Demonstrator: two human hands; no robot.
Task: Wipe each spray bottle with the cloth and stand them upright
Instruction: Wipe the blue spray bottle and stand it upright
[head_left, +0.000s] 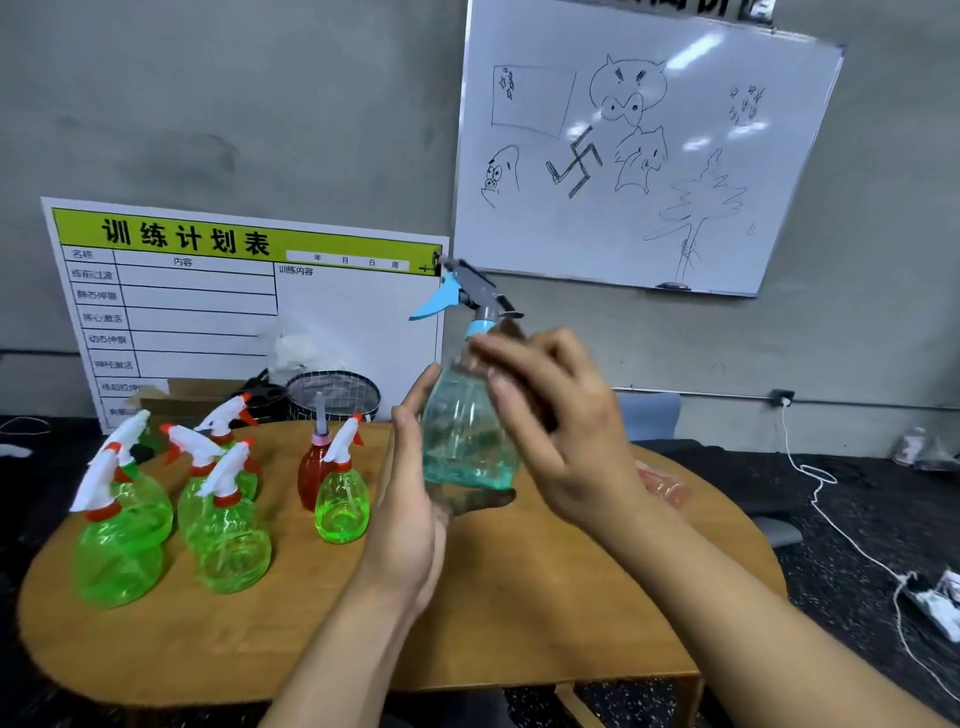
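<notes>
I hold a clear blue spray bottle (465, 447) with a grey head and blue trigger upright above the wooden table (519, 597). My left hand (410, 519) holds its left side, thumb up along the body and fingers behind it. My right hand (561, 415) curls over the bottle's right shoulder and neck and presses a dark cloth (475, 501) on it; the cloth shows only as blurred dark bits under the bottle and by my fingers. Several green spray bottles (228, 545) stand upright at the table's left, with a red bottle (311, 467) and a small green one (340, 499) nearer the middle.
A pinkish clear bottle (667, 488) lies on the table behind my right wrist. A wire basket (332, 397) and a cardboard box (182, 397) sit at the table's back edge, before a leaning schedule board (208, 312). A white cable (831, 519) runs across the dark floor at right.
</notes>
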